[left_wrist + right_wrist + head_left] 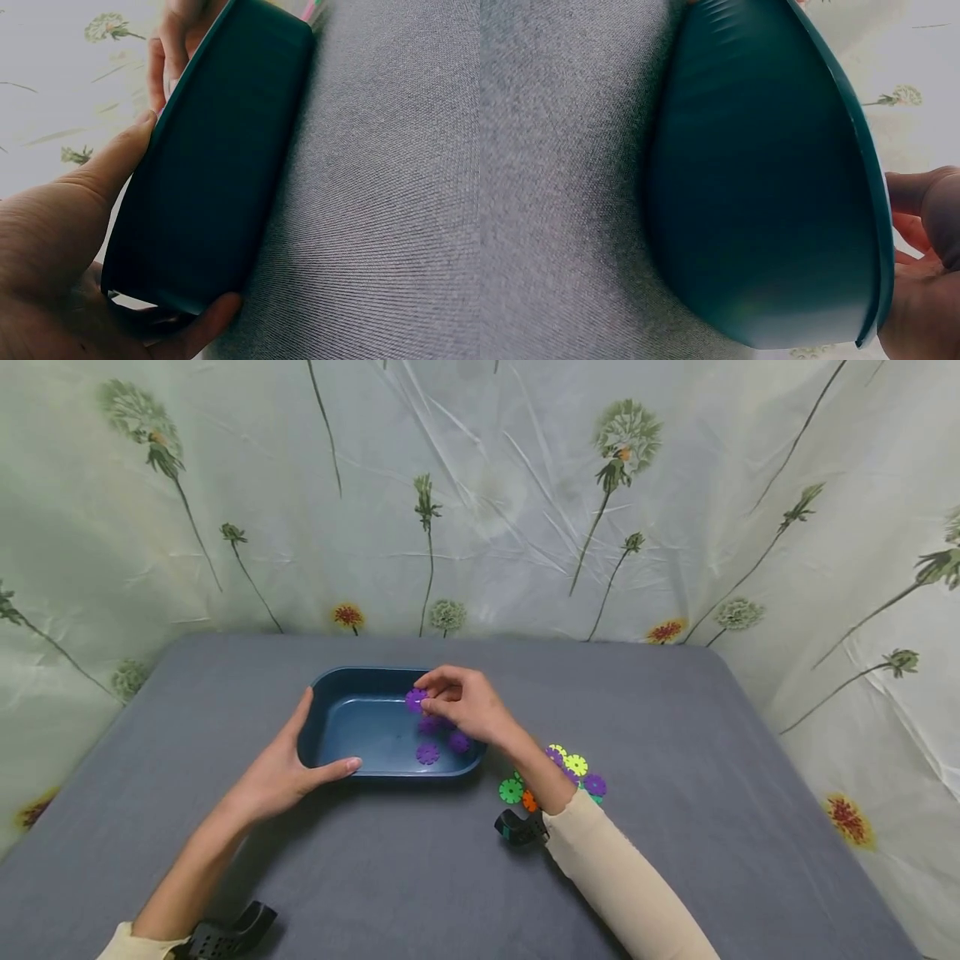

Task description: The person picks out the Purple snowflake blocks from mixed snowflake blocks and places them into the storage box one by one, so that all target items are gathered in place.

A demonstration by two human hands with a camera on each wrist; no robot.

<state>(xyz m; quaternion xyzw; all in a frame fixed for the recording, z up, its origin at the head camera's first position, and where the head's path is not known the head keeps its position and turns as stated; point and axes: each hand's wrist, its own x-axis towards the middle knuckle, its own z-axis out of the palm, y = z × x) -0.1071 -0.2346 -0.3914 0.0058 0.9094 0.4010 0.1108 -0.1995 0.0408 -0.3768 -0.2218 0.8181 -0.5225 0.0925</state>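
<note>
A blue plastic tray (367, 735) with raised walls sits on the table. My left hand (273, 781) grips its left end, the thumb along the near rim and the fingers round the end wall; the left wrist view shows this grip from outside the tray (202, 165). Over the tray's right half, my right hand (471, 706) pinches a purple notched disc (416, 699) between thumb and fingertips. Several more purple discs (427, 753) lie inside the tray below it. In the right wrist view the tray wall hides the fingertips of my right hand (922, 247).
Right of the tray, a loose pile of green, yellow, orange and purple discs (576, 765) lies partly hidden by my right forearm. Grey cloth (390, 868) covers the table. A curtain with a dandelion print (495, 510) hangs behind the far edge.
</note>
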